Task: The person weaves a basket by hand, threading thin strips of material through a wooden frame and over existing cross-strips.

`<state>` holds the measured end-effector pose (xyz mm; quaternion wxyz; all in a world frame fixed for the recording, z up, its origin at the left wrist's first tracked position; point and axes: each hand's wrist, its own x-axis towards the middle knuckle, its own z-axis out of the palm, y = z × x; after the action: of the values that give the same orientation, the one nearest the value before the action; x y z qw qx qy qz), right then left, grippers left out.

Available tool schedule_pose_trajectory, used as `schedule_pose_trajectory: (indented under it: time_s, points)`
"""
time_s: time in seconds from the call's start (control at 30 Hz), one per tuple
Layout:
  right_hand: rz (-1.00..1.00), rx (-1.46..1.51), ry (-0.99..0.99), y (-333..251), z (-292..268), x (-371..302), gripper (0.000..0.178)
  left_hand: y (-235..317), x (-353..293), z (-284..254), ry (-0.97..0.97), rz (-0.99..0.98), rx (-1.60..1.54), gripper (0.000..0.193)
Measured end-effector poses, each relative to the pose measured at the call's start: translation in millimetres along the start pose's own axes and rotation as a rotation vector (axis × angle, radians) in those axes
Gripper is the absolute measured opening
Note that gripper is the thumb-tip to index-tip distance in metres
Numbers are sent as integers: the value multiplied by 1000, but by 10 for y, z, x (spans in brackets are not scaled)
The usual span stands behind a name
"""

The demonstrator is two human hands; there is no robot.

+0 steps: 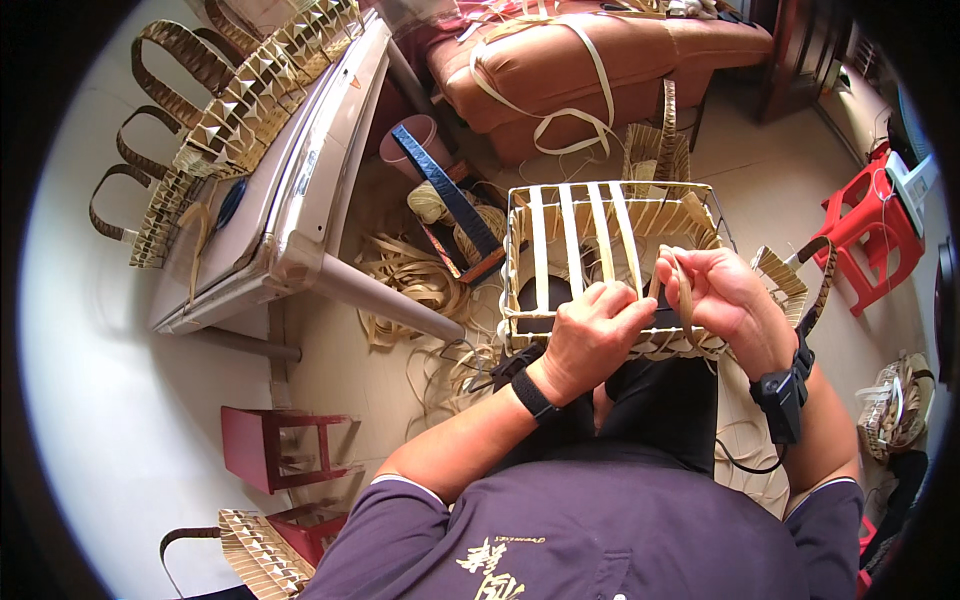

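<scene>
- Dark shirt (pixel 600 530) fills the near side, closest of all, just this side of the half-made basket (pixel 525 325), which sits right over the person's knees!
- Four pale slats (pixel 570 245) run across the basket's open frame from far rim to near rim, side by side with gaps between.
- Left hand (pixel 600 325) at the basket's near rim, fingers curled in; exactly what they pinch, I cannot tell.
- Right hand (pixel 720 295), at the basket's near right, has thumb and fingers closed on a tan strip (pixel 685 300) that hangs in a bend!
- Off to the basket's left, a loose heap of strips (pixel 400 290) on the floor, and beyond that a pink bucket (pixel 415 138).
- Further left of the basket, a tabletop (pixel 290 215) carrying a row of handled baskets (pixel 225 125).
- Beyond the basket, a brown sofa (pixel 560 75) with a pale band (pixel 600 75) trailing down its front.
- Well right of the basket, a red stool (pixel 865 230).
</scene>
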<state>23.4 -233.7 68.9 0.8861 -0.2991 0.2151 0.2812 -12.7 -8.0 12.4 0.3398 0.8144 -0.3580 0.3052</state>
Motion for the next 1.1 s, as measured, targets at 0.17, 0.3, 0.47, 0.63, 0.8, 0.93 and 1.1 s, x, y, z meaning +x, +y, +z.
schedule_pose_trajectory:
  time_s: [0.17,0.3,0.47,0.63,0.8,0.93,1.1]
  points:
    - [-48,82,182,-120,167,103,29,12,-10,-19,-121,5,113,19]
    - [-6,-199,-132,-539,59,-114,35,11,10,-54,-145,6,143,12]
    - [-260,-1164,127,-1555,-185,-802,34,83,125,-75,-212,-95,125,10]
    - [-1497,-1748,219,-1176,-417,-941,17,77,159,-77,-266,-187,97,4]
    - [-432,-1042,15,655,-521,-603,64,16,173,-80,-329,-234,103,7]
    - [-494,-598,-113,1048,-530,-219,80,-12,204,-94,-365,-249,70,6]
    - [-384,-397,-205,1059,-388,131,41,-112,161,-95,-337,-245,63,5]
